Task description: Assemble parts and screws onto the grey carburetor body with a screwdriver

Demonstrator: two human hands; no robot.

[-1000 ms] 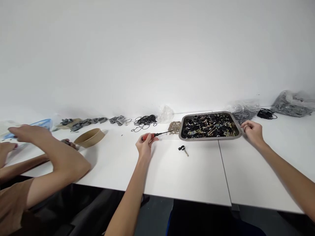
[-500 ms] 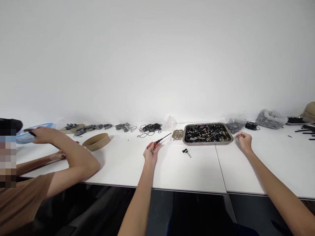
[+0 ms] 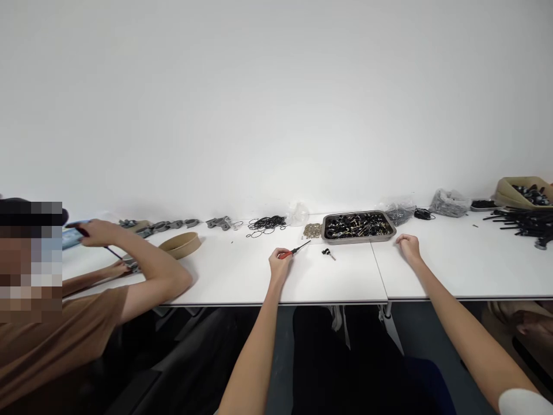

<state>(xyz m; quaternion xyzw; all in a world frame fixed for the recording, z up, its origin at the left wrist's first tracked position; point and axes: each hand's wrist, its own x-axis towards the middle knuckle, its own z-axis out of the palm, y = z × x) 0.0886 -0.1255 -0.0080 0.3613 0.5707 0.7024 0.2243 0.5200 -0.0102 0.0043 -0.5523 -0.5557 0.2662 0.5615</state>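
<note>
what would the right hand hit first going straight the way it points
The right hand would probably meet the right end of the tray first, just ahead of it. With only one view, depth is uncertain; it might pass above instead.

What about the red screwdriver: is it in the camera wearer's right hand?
No, the left hand holds the screwdriver; the right hand is beside the tray.

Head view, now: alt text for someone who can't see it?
A person's left hand holds a red-handled screwdriver at a white table. A loose part lies in front of a metal tray full of small parts, and the right hand is beside the tray. A co-worker's arm shows at left.
</note>
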